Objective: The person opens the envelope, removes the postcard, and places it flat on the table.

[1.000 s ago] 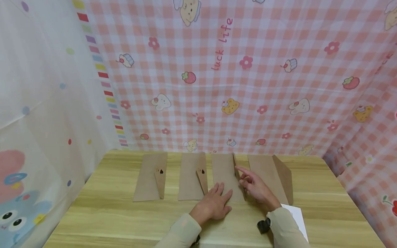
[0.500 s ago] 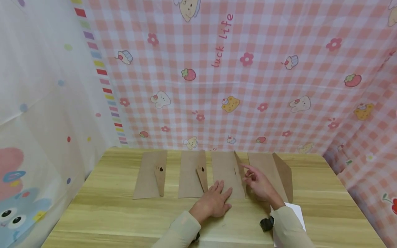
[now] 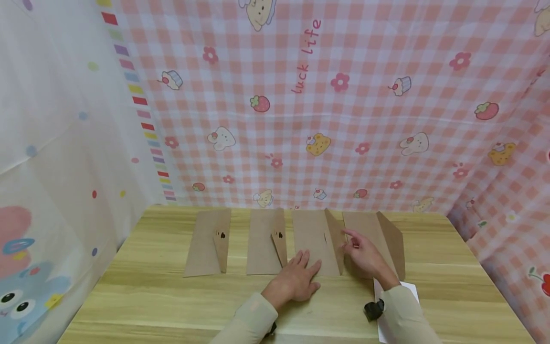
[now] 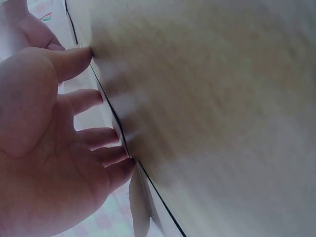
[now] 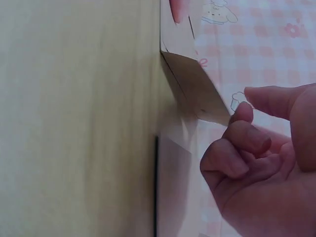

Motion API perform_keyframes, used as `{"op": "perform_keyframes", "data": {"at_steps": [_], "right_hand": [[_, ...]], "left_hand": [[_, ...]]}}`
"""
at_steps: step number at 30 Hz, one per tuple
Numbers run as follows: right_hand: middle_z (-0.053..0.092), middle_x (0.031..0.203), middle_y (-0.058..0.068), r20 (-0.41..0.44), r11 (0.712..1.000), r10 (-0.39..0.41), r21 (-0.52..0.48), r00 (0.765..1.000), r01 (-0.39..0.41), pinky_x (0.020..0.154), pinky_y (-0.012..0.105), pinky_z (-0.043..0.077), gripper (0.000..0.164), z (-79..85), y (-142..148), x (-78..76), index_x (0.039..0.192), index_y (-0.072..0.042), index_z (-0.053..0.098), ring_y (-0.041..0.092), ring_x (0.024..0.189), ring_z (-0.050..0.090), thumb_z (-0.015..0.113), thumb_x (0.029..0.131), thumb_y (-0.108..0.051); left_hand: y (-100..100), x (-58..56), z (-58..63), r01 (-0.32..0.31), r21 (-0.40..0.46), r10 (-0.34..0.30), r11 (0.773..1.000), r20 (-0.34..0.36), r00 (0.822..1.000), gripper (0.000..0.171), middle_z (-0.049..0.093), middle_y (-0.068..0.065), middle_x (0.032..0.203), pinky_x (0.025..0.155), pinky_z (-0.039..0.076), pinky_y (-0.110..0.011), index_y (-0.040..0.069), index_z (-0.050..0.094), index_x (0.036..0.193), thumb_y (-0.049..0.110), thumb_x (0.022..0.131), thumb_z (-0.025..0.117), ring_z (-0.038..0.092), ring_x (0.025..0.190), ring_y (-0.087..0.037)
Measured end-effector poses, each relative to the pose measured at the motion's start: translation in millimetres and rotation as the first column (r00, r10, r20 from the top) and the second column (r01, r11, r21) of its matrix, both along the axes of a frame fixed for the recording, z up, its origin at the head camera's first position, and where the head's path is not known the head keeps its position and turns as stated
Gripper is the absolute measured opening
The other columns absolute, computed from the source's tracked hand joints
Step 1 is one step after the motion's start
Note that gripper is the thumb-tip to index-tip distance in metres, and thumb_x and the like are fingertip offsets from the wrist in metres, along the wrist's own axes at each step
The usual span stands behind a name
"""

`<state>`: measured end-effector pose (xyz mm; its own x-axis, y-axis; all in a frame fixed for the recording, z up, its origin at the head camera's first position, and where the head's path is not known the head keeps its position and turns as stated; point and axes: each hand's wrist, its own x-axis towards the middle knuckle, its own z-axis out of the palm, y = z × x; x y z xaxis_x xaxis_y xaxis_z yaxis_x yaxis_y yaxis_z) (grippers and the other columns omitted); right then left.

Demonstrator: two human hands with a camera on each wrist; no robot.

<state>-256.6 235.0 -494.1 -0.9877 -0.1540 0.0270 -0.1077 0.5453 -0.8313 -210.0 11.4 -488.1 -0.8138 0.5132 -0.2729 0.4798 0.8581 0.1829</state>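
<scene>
A brown kraft-paper envelope [image 3: 310, 234] lies on the table under my left hand [image 3: 294, 282], which rests flat with its fingers spread over the near end. In the left wrist view the fingertips [image 4: 113, 136] press down along it. The envelope's flap [image 3: 335, 246] is swung out to the right and still tilts up off the tabletop. My right hand [image 3: 365, 255] has its index finger extended at the flap's outer edge, the other fingers curled. From the right wrist view, the raised flap [image 5: 197, 91] stands close to these fingers, and nothing is gripped.
Two similar envelopes [image 3: 209, 243] lie to the left, flaps partly folded over with small dark prints. Another envelope [image 3: 365, 229] on the right has its flap [image 3: 393, 246] fully out. White paper [image 3: 411, 290] lies under the right forearm. A patterned cloth [image 3: 301, 119] hangs behind the table.
The flap, nearly upright before, has swung right and lower as my right index finger moved right with it. My left hand has stayed in place on the envelope.
</scene>
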Motion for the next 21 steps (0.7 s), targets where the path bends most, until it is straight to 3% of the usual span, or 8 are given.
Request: {"op": "perform_keyframes", "data": {"at_steps": [9,13,17,21], "right_hand": [[0.066,0.086,0.011,0.128,0.999,-0.037,0.038,0.991,0.033,0.068,0.025,0.043,0.050,2.0,2.8,-2.8,0.143,0.011,0.042,0.015,0.077,0.056,0.054,0.099,-0.012],[0.066,0.088,0.011,0.174,0.998,-0.060,0.041,0.983,0.054,0.060,0.026,0.042,0.052,1.6,0.6,-4.6,0.142,0.012,0.042,0.015,0.068,0.052,0.054,0.100,-0.017],[0.064,0.092,0.013,0.197,0.999,-0.053,0.015,0.979,0.051,0.054,0.027,0.041,0.054,2.2,-1.1,-5.9,0.144,0.012,0.039,0.014,0.061,0.049,0.054,0.100,-0.016],[0.064,0.102,0.016,0.182,0.998,-0.047,0.055,0.982,0.038,0.061,0.028,0.044,0.055,2.7,-2.4,-8.5,0.145,0.011,0.040,0.017,0.071,0.053,0.054,0.100,-0.018]], "left_hand": [[-0.7,-1.0,-1.3,0.000,0.005,0.000,1.000,0.004,1.000,0.059,0.020,-0.013,0.164,0.121,0.022,-0.038,0.026,0.033,0.156,0.044,0.102,0.049,0.017,0.152,-0.028],[-0.9,-0.8,-1.0,0.002,0.007,-0.002,1.000,0.000,1.000,0.059,0.020,-0.013,0.164,0.121,0.023,-0.037,0.026,0.033,0.156,0.044,0.102,0.049,0.017,0.152,-0.027],[-1.1,-0.4,-0.5,-0.001,0.010,0.001,1.000,-0.001,1.000,0.060,0.020,-0.012,0.164,0.121,0.023,-0.037,0.027,0.032,0.156,0.044,0.102,0.049,0.017,0.152,-0.027],[-1.3,-1.1,-2.0,-0.002,0.012,0.002,1.000,0.000,1.000,0.059,0.020,-0.012,0.165,0.121,0.023,-0.037,0.027,0.032,0.156,0.044,0.102,0.049,0.017,0.152,-0.027]]}}
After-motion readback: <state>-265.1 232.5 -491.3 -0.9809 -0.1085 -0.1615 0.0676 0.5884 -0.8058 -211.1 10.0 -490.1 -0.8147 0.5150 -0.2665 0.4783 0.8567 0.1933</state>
